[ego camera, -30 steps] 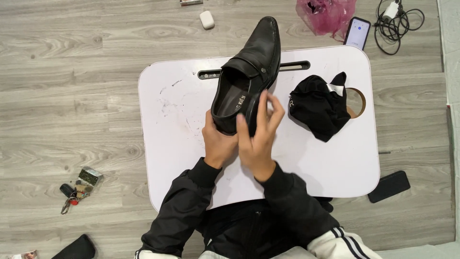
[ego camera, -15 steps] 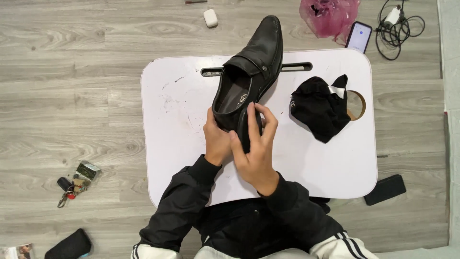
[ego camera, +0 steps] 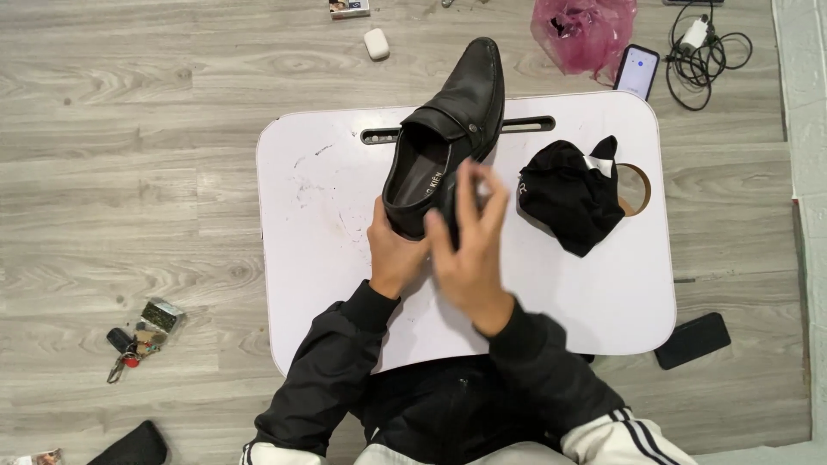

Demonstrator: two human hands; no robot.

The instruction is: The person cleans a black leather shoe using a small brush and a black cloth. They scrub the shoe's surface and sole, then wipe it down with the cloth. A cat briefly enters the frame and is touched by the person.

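Observation:
A black leather slip-on shoe (ego camera: pixel 465 112) lies on a white lap table (ego camera: pixel 319 198), toe pointing away from me. My left hand (ego camera: pixel 396 250) grips its heel from the left. Over the shoe's right heel side is my right hand (ego camera: pixel 469 245), blurred by motion, its fingers stretched out and apart and touching the leather; I see nothing held in it. Both of my sleeves are black.
A crumpled black cloth (ego camera: pixel 568 194) lies on the table's right side, beside a round hole. On the wooden floor are a lit phone (ego camera: pixel 637 71), a pink bag (ego camera: pixel 586 30), a charger cable (ego camera: pixel 702 43), a white earbud case (ego camera: pixel 376 43), keys (ego camera: pixel 138 331) and a dark phone (ego camera: pixel 692 340).
My right hand's fingers have come off the shoe's heel, where they were curled, and now stretch out over its side. The left hand still holds the heel.

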